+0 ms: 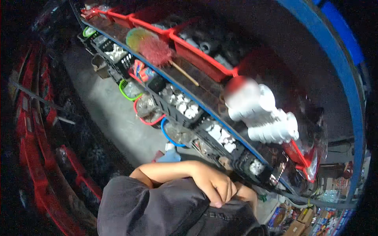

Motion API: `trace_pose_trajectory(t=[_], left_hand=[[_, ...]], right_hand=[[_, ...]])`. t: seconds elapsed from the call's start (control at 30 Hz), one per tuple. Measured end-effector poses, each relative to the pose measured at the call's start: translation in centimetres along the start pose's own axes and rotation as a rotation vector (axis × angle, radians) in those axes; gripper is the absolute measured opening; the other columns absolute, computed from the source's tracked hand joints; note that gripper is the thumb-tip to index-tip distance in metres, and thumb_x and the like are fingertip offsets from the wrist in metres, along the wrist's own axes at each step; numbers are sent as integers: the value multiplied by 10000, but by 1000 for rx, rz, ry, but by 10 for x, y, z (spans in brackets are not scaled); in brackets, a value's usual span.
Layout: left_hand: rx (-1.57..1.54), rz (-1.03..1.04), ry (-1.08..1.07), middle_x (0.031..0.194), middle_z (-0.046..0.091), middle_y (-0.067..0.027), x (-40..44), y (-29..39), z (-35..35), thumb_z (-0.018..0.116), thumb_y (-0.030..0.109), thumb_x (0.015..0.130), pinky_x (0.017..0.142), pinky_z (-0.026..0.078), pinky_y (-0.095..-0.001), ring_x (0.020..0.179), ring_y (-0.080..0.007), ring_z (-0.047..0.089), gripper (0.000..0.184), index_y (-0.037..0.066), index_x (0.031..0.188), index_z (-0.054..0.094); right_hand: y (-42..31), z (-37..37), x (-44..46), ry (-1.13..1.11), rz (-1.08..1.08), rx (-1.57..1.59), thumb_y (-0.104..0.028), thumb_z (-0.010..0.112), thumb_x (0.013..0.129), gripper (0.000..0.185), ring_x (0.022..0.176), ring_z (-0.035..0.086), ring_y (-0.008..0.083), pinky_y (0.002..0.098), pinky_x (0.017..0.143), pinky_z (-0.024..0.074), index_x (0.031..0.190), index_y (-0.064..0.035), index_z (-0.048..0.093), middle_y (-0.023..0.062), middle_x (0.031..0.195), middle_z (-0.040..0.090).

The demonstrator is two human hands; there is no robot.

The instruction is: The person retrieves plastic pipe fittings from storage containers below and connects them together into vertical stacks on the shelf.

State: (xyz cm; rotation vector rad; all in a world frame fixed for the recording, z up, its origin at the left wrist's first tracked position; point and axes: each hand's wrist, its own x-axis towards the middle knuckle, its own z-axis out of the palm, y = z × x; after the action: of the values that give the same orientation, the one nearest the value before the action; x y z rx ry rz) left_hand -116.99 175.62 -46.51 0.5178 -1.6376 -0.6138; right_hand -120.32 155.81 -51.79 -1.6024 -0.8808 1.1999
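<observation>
Over a grey floor, red bins line a long shelf.
The left hand curls its fingers on the person's dark shirt; I can't tell if they grip. The right hand is hidden.

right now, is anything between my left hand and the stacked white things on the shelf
Yes: in this view, a black crate and the blue shelf edge lie between the left hand, held against the dark shirt, and the stacked white things. True depth is hard to judge from one view.
</observation>
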Motion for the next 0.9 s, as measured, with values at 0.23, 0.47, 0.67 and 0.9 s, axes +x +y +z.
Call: trace_pose_trajectory(t=[0.23, 0.47, 0.67, 0.9], left_hand=[[-226, 75, 161, 538, 492, -88, 19, -61, 29, 343, 236, 881, 526, 303, -356, 495, -259, 426, 434, 10, 534, 470], [-583, -195, 497, 747, 587, -153, 8, -106, 45, 420, 337, 844, 635, 410, -298, 690, -236, 545, 449, -64, 716, 578], [14, -816, 1354, 733, 565, -62, -119, -252, 38, 462, 402, 815, 581, 392, -266, 649, -126, 492, 403, 26, 854, 602], [1308, -1108, 767, 820, 533, -137, -163, -268, -53, 581, 209, 666, 676, 437, -400, 825, -307, 505, 287, 21, 877, 529]], right_hand=[[56, 40, -98, 160, 22, 296, -249, 571, 756, 382, 887, 538, 189, 302, 784, 404, 981, 55, 516, 121, 937, 576], [77, 36, -125, 580, 278, 333, -89, 585, 737, 169, 669, 506, 104, 230, 641, 404, 870, 6, 539, 24, 714, 534], [177, 10, -56, 1247, 137, 464, -85, 547, 774, 56, 525, 468, 65, 174, 466, 336, 785, -32, 531, 13, 632, 517], [269, -49, 18, 1287, 149, -289, -107, 547, 757, 177, 799, 498, 294, 363, 721, 401, 888, 9, 525, 144, 938, 492]])
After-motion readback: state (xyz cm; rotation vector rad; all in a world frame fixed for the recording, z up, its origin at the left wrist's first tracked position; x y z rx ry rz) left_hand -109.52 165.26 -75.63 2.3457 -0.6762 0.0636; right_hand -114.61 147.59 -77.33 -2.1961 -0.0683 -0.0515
